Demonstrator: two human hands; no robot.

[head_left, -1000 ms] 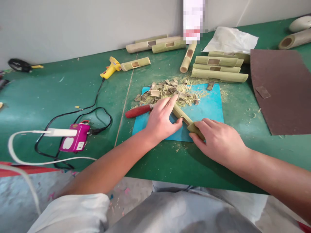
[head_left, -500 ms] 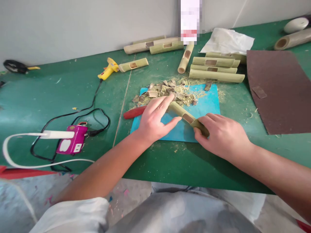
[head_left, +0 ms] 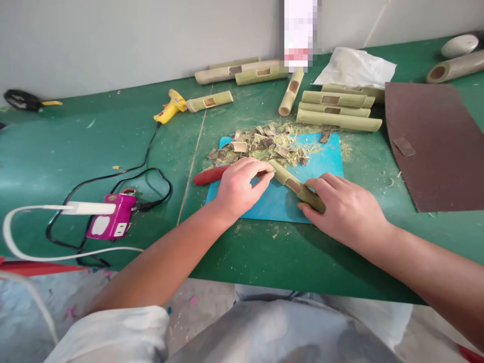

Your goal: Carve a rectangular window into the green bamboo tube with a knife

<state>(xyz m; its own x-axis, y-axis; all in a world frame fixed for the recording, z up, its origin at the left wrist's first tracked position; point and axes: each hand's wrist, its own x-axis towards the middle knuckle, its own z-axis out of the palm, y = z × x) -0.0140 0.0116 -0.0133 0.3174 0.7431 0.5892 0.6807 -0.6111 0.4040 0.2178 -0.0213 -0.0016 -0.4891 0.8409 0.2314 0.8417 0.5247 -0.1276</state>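
A short green bamboo tube [head_left: 294, 184] with a rectangular opening in its side lies slantwise over the blue mat [head_left: 287, 209]. Its near right end is in my right hand [head_left: 342, 206], fingers on top and thumb at the lower side. My left hand [head_left: 244, 186] is closed in a pinch beside the tube's far left end; what is between the fingertips is too small to make out. Under that hand a red handle [head_left: 209, 175] sticks out to the left, its other end hidden. Bamboo chips and shavings [head_left: 260, 143] are heaped just beyond.
More cut bamboo tubes [head_left: 338, 118] lie at the back. A yellow glue gun [head_left: 171, 107] touches another tube at left. Its black cord runs to a purple power adapter [head_left: 113, 217]. A brown sheet [head_left: 434, 146] covers the right side, near a white paper [head_left: 355, 68].
My left fingers have come off the tube's upper side and drawn together into a pinch at its far end. My right hand keeps its hold, with the thumb slightly looser.
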